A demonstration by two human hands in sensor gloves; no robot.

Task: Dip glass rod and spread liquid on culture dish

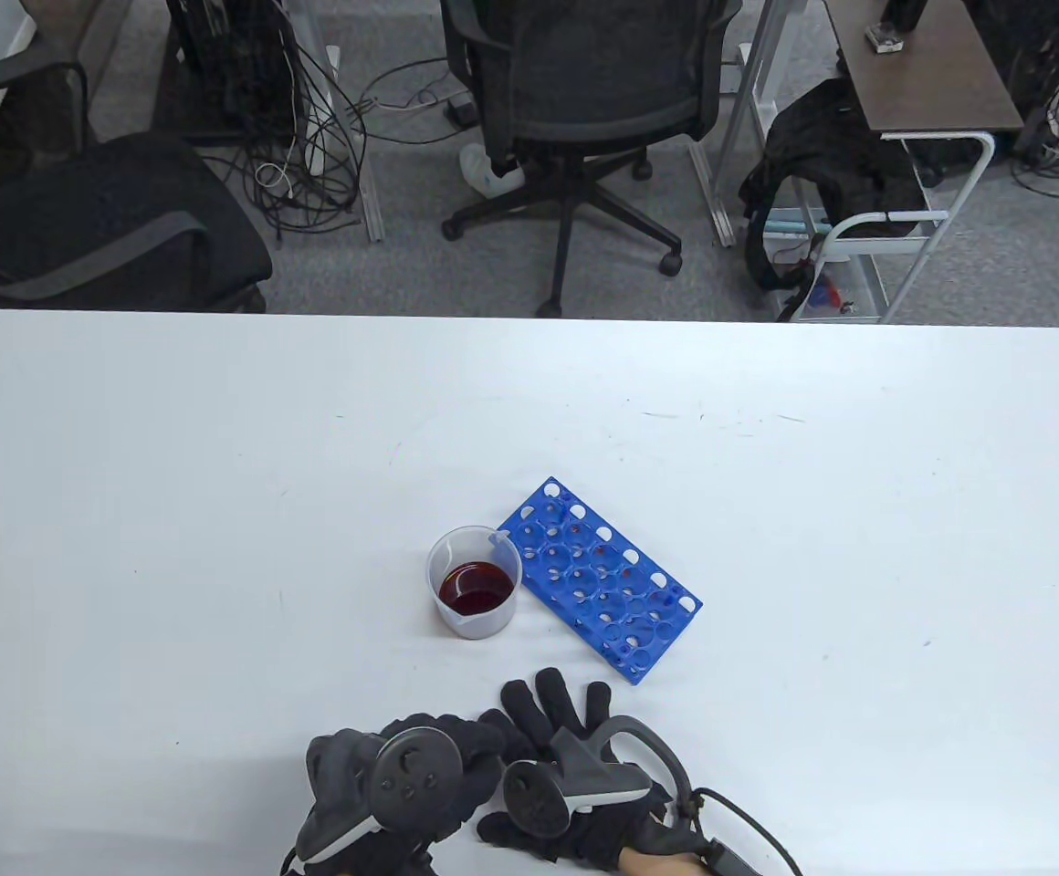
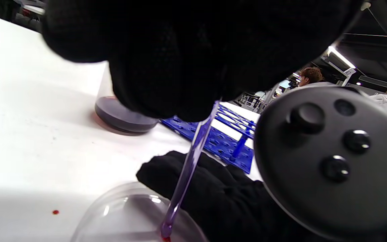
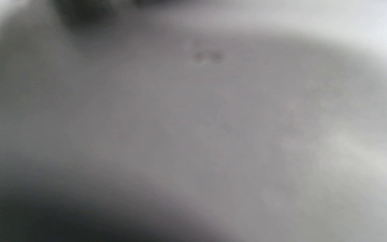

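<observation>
Left hand (image 2: 166, 57) grips glass rod (image 2: 188, 168), red-wet tip touching culture dish (image 2: 113, 211); right hand (image 1: 575, 766) lies beside dish, fingers spread flat.

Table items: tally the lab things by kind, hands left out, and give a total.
Clear plastic beaker of dark red liquid: 1
Blue plastic test-tube rack: 1
Clear glass rod: 1
Clear round culture dish: 1
Total: 4
</observation>
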